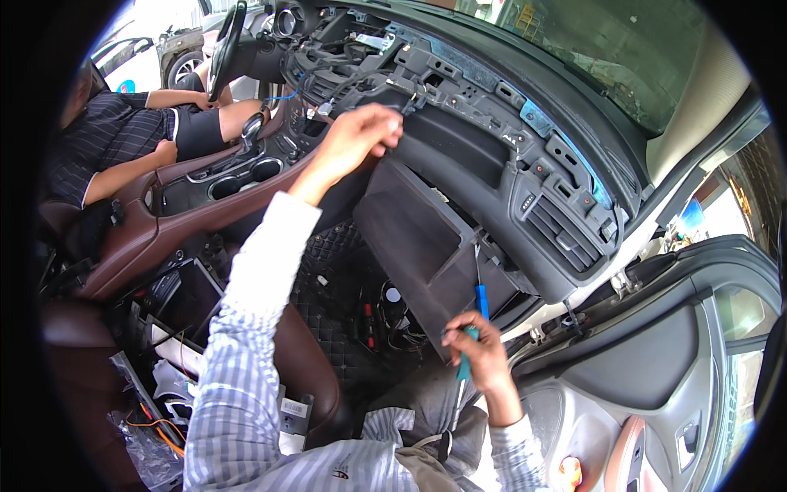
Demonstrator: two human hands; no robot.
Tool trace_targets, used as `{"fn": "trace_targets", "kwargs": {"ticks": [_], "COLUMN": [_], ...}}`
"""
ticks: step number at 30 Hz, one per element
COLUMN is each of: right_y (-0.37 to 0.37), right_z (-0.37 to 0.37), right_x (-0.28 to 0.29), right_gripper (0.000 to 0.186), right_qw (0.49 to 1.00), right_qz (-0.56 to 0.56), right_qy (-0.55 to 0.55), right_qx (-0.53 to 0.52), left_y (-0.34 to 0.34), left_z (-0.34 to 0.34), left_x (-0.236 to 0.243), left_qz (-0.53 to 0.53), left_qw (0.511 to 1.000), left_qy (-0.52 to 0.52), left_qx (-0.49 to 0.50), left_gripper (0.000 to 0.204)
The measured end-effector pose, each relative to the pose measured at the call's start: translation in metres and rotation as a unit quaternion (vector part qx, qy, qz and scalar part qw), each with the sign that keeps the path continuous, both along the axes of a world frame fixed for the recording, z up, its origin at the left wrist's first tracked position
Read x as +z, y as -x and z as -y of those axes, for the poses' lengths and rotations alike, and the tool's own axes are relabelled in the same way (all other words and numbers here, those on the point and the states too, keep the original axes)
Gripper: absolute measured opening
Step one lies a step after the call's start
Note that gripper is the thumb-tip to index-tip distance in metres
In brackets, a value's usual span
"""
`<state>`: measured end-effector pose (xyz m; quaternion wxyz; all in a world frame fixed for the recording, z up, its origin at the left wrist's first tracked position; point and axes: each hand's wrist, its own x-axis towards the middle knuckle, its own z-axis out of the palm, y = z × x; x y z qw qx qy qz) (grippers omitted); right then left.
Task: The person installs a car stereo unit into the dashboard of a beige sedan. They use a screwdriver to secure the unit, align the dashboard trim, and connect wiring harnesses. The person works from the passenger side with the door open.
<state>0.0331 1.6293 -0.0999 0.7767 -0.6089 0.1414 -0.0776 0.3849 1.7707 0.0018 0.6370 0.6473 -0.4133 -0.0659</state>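
Observation:
My left hand (pixel 357 141) is raised over the middle of the stripped dashboard (pixel 459 123), its fingers curled together. Whatever they may hold is too small or hidden to make out. Lower right, my right hand (pixel 485 348) is closed around a screwdriver with a teal handle (pixel 466 361), its shaft pointing down toward my lap. Just above that hand is a second screwdriver with a blue handle (pixel 481 302); its thin shaft reaches up against the hanging glove box (pixel 410 221). I cannot tell whether my right hand touches the blue one.
Another person (pixel 123 148) sits on the driver's side behind the steering wheel (pixel 227 49). Between us runs the brown centre console (pixel 131 221). Loose parts and wires (pixel 164 402) lie at lower left. The passenger door (pixel 631 369) stands open at right; a side air vent (pixel 561 234) ends the dashboard.

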Motion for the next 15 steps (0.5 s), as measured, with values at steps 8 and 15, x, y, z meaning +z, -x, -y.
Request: {"fn": "trace_targets", "kwargs": {"ticks": [8,15], "right_y": [-0.088,-0.186], "right_z": [0.020,0.056], "right_x": [0.162,0.201], "right_gripper": [0.016,0.018], "right_qw": [0.970,0.953], "right_qz": [0.150,0.178], "right_qy": [0.191,0.243], "right_qx": [-0.031,-0.040], "left_y": [-0.056,-0.067], "left_z": [0.080,0.085], "left_x": [0.009,0.007], "left_qz": [-0.102,-0.219], "left_qw": [0.992,0.970], "left_qy": [0.025,0.103], "left_qx": [0.067,-0.017], "left_gripper": [0.028,0.025]}}
